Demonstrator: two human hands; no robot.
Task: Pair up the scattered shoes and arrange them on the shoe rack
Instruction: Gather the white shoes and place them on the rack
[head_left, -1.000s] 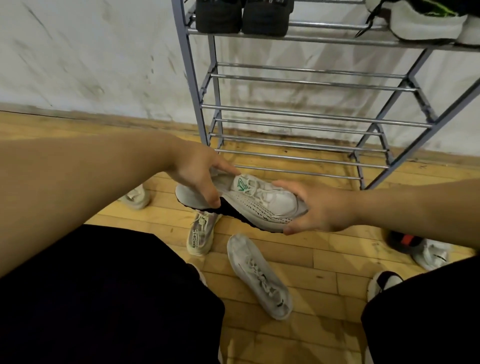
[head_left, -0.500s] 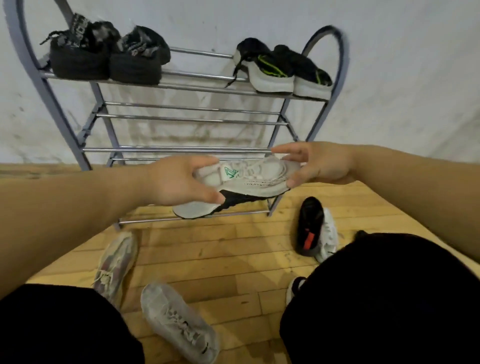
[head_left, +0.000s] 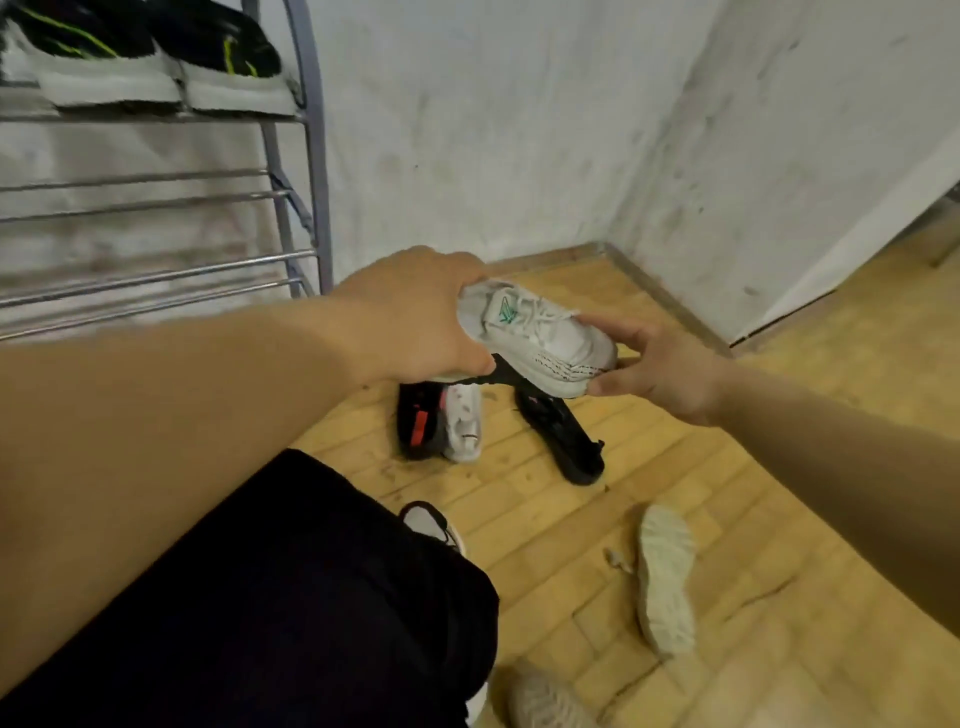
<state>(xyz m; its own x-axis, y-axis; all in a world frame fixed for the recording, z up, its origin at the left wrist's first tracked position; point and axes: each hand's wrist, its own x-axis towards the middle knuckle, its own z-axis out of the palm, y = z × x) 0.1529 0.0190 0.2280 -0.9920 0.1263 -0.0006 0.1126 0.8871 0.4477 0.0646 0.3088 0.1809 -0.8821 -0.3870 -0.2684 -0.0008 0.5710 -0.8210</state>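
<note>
A person is holding a white sneaker in the air at the centre of the view. The left hand is gripping its heel end; the right hand is pinching its toe end. The shoe rack is standing at ten o'clock, carrying a black-and-green pair on top. On the wooden floor below, a black-and-white shoe and a black shoe are lying around six o'clock of the held sneaker, and a pale shoe, sole up, is lying at five o'clock.
</note>
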